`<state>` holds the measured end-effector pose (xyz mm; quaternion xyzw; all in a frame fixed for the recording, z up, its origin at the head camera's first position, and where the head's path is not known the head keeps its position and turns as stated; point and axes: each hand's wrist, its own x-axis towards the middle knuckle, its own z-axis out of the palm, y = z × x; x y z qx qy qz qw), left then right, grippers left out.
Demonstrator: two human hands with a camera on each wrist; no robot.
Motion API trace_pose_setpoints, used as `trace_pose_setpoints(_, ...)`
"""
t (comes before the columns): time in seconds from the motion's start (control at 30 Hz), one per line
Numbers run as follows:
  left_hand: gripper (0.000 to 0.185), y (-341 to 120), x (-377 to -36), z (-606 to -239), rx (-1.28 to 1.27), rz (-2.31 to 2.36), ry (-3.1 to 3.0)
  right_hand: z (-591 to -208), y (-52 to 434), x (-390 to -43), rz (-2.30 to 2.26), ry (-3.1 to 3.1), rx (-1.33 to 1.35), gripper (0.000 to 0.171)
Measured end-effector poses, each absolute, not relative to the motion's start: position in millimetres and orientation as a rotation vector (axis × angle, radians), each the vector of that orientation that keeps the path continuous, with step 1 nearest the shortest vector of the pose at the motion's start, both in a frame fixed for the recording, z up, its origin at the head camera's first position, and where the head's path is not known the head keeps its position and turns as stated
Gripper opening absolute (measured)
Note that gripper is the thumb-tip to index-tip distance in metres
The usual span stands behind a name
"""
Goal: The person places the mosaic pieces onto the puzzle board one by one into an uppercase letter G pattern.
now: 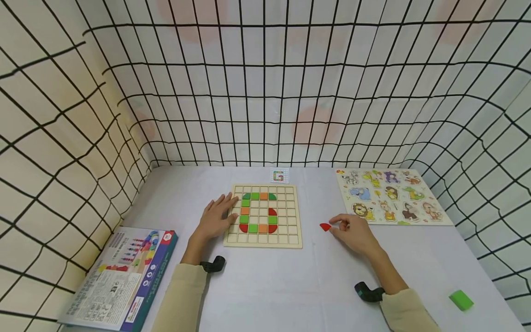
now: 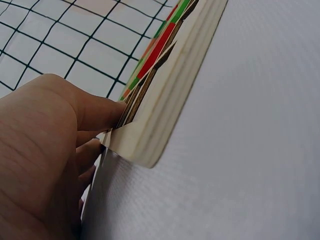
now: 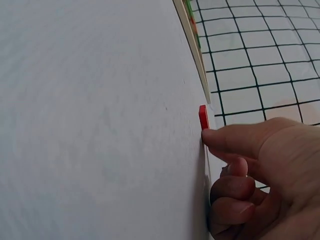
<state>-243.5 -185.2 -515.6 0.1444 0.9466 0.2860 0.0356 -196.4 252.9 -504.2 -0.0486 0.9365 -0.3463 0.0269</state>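
A wooden grid board [image 1: 290, 240] lies in the middle of the table, holding red, green and orange pieces in a G-like outline. My left hand [image 1: 214, 220] rests at the board's left edge, fingers spread and relaxed; in the left wrist view its thumb [image 2: 102, 114] touches the rim. To the right of the board, my right hand [image 1: 352, 233] pinches a red quarter-circle piece [image 1: 325, 227] between thumb and index finger. The right wrist view shows the red piece [image 3: 203, 117] at the thumb tip, close to the tabletop, with the other fingers curled.
Behind the board lies a small pattern card [image 1: 280, 175] with a G design. An animal puzzle board [image 1: 394, 196] is at the back right, a green block [image 1: 461, 300] at the front right, a boxed toy set [image 1: 120, 279] at the left. Black netting [image 1: 286, 110] encloses the table.
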Motion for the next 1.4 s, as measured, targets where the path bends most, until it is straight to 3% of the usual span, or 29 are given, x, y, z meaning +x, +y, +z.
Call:
trace_pose_setpoints(0.17, 0.064, -184.6, -243.6, -516.0, 0.439, 0.873, 2.906, -505.1, 250.8, -196.5, -1.092, 2.896, -0.098, 0.018)
trace_pose_setpoints(0.33, 0.064, -184.2, -243.3, -516.2, 0.439, 0.872, 2.897, -505.9, 250.3, -195.3, -1.07, 2.88, -0.075, 0.03)
trace_pose_setpoints(0.57, 0.063, -184.1, -243.6, -517.8, 0.434, 0.874, 2.897, -507.7, 246.9, -193.1, -1.073, 2.886, -0.084, 0.021)
trace_pose_setpoints(0.77, 0.063, -184.9, -241.9, -517.7, 0.427, 0.859, 2.895, -506.9, 239.2, -193.7, -1.039, 2.892, -0.045, 0.034)
trace_pose_setpoints(0.97, 0.063, -185.4, -244.5, -515.4, 0.431, 0.873, 2.908, -506.1, 234.4, -199.2, -1.058, 2.895, -0.075, 0.026)
trace_pose_setpoints(1.4, 0.064, -185.1, -245.8, -516.1, 0.425, 0.873, 2.906, -501.1, 219.2, -210.1, -1.161, 2.866, -0.13, 0.026)
